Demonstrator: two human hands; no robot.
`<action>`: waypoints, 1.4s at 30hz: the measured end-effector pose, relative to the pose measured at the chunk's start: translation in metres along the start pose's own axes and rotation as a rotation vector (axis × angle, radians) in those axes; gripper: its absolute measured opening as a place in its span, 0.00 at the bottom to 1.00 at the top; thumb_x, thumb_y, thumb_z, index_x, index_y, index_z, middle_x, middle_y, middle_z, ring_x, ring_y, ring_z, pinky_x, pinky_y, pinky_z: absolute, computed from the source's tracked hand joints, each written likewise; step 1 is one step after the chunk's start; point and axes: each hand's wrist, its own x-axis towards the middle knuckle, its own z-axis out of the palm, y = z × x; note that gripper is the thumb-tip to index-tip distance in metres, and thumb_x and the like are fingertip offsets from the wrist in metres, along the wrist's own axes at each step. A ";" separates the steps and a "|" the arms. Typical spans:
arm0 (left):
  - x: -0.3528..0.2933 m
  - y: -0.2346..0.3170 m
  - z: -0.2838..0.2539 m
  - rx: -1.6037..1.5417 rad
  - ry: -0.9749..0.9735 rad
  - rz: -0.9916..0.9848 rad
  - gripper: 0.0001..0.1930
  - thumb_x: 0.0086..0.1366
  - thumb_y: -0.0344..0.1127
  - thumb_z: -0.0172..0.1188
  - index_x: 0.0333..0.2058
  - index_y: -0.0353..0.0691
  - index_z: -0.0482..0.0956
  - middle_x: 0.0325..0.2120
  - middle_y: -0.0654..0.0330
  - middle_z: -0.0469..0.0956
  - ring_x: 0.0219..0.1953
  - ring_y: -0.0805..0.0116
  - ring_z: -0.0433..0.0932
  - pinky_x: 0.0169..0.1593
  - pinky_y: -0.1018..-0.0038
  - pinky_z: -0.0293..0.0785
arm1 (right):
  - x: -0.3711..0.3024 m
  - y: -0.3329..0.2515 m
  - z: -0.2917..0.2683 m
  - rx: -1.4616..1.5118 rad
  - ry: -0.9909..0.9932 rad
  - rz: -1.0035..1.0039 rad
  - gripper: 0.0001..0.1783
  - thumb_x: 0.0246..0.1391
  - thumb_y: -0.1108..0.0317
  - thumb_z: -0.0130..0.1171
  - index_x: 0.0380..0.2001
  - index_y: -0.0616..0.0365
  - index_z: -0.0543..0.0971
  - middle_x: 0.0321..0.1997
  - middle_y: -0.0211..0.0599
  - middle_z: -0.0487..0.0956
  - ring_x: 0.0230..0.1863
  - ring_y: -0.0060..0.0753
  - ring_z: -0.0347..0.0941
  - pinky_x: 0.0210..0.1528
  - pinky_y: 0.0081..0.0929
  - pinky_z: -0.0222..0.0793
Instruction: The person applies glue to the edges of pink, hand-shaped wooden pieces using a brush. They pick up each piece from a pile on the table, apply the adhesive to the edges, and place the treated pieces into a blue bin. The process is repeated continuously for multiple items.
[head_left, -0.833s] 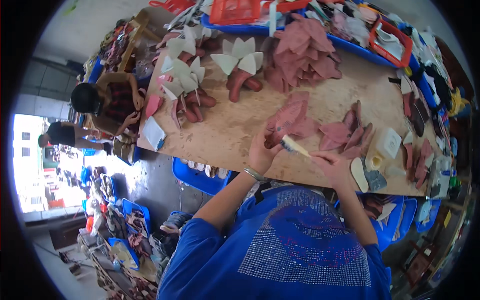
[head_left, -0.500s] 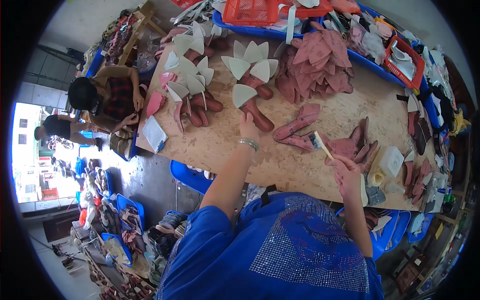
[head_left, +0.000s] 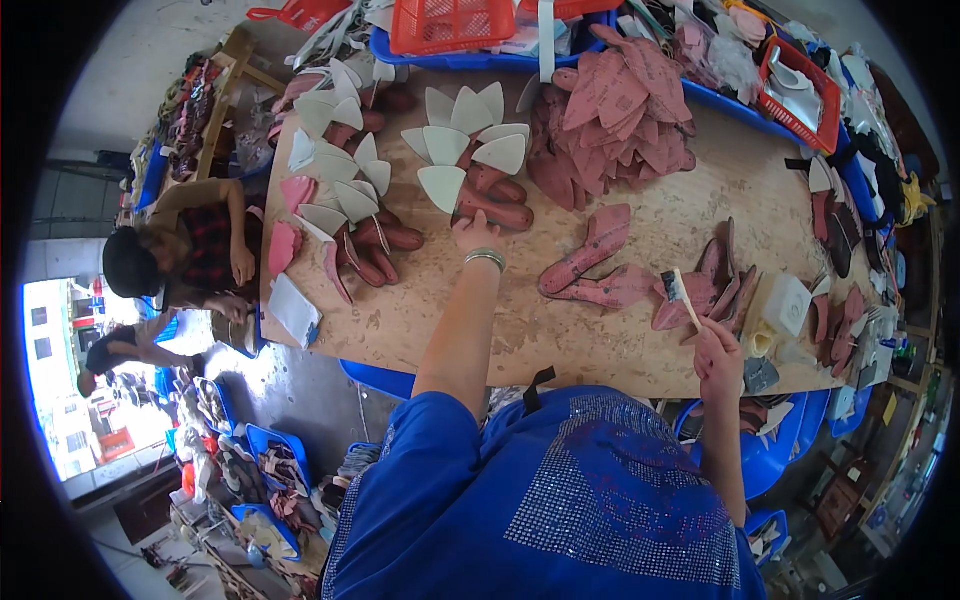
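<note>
My left hand [head_left: 478,236] is at the near edge of a reddish insole [head_left: 497,213], its fingers closed on it. This insole lies against others in a fan, with a white pointed piece [head_left: 441,186] at its far left end. My right hand [head_left: 718,358] grips a brush [head_left: 684,298] by its pale handle, dark bristles up and away from me. The brush head is over loose reddish insoles [head_left: 705,290]. Between my hands, two more insoles [head_left: 590,270] lie in a V shape.
A tall heap of reddish insoles [head_left: 625,120] stands at the back. Further left lie more insoles with white pieces [head_left: 350,185]. A translucent plastic jug [head_left: 783,303] is right of the brush. Blue and red baskets [head_left: 450,27] line the far edge. Another person [head_left: 195,240] works at the left.
My left hand has moved a little left and away from me with the insole, which now rests against the fan. My right hand has shifted right, and the brush has come upright, away from the V-shaped pair.
</note>
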 end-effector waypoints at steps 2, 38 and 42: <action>-0.001 -0.003 0.003 -0.029 0.085 0.018 0.14 0.63 0.31 0.63 0.42 0.37 0.66 0.33 0.57 0.74 0.33 0.66 0.75 0.33 0.67 0.78 | 0.000 0.003 0.001 0.007 -0.003 -0.003 0.14 0.60 0.73 0.56 0.48 0.67 0.78 0.16 0.16 0.63 0.13 0.07 0.52 0.12 0.11 0.45; -0.220 0.011 0.026 0.686 -0.704 0.887 0.16 0.70 0.35 0.48 0.53 0.35 0.63 0.29 0.57 0.77 0.31 0.72 0.76 0.39 0.74 0.73 | -0.061 -0.012 -0.098 -0.076 0.119 -0.153 0.13 0.58 0.71 0.60 0.46 0.63 0.81 0.20 0.19 0.71 0.14 0.07 0.55 0.14 0.11 0.47; -0.219 0.021 0.025 0.381 -0.609 0.687 0.16 0.70 0.33 0.46 0.53 0.35 0.62 0.45 0.53 0.72 0.37 0.68 0.76 0.41 0.68 0.76 | -0.061 -0.019 -0.111 -0.042 0.091 -0.186 0.13 0.59 0.70 0.60 0.46 0.62 0.81 0.21 0.19 0.73 0.14 0.06 0.55 0.15 0.11 0.48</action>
